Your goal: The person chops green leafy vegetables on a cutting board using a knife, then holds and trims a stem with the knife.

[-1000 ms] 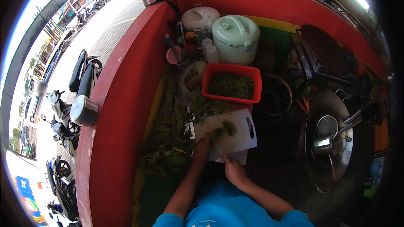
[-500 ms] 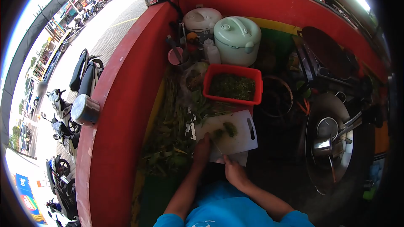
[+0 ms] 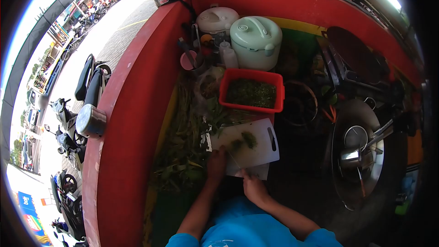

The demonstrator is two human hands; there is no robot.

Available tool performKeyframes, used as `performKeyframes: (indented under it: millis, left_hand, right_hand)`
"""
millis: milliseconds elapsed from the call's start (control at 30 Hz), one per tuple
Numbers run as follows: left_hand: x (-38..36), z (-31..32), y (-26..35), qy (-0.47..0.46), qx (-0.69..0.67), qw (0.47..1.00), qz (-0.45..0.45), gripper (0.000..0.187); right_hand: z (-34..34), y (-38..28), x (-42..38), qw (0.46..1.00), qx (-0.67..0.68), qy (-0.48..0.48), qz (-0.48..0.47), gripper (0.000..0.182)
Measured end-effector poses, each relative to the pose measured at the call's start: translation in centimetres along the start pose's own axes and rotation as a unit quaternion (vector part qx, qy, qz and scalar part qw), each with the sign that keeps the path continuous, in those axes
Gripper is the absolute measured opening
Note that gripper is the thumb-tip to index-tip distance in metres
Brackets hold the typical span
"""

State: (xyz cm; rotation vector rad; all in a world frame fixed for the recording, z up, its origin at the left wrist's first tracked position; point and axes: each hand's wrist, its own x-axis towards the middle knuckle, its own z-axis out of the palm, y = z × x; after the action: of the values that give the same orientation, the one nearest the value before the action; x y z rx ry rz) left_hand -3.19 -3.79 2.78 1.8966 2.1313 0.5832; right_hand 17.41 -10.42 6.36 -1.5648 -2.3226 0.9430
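Note:
A white cutting board (image 3: 256, 148) lies in front of me with a small heap of chopped greens (image 3: 244, 141) on it. My left hand (image 3: 216, 167) rests at the board's near left corner, fingers curled down on leafy stems. My right hand (image 3: 254, 187) grips a knife (image 3: 235, 161) whose thin blade angles up across the board toward the greens. A red tub (image 3: 252, 92) full of chopped greens stands just beyond the board.
A pile of uncut green stalks (image 3: 183, 142) lies left of the board against the red wall (image 3: 123, 123). Two rice cookers (image 3: 256, 41) stand at the back. A large pan with a lid (image 3: 359, 151) is on the right. Motorbikes are parked outside on the left.
My left hand has slid a little back and left along the board's edge. The right hand and knife stay almost in place.

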Motion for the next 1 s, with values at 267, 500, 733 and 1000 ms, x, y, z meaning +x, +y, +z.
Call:
performKeyframes:
  millis: [267, 500, 733, 1000]
  left_hand:
    - [0.2, 1.5, -0.1, -0.009, 0.000, 0.998, -0.058, 0.035]
    - [0.2, 1.7, -0.6, -0.008, -0.056, 0.996, -0.063, 0.039]
    - [0.4, 1.0, -0.3, -0.038, -0.054, 0.995, -0.076, 0.040]
    - [0.2, 1.8, -1.2, -0.029, -0.075, 0.996, -0.049, 0.038]
  right_hand:
    - [2.1, 1.0, 1.0, 1.000, -0.020, 0.020, -0.009, 0.055]
    - [-0.2, -0.4, -0.2, 1.000, -0.002, 0.009, 0.002, 0.053]
    - [0.8, -0.2, 0.9, 1.000, -0.006, -0.008, 0.019, 0.050]
    - [-0.5, -0.9, -0.1, 1.000, -0.002, -0.019, 0.011, 0.053]
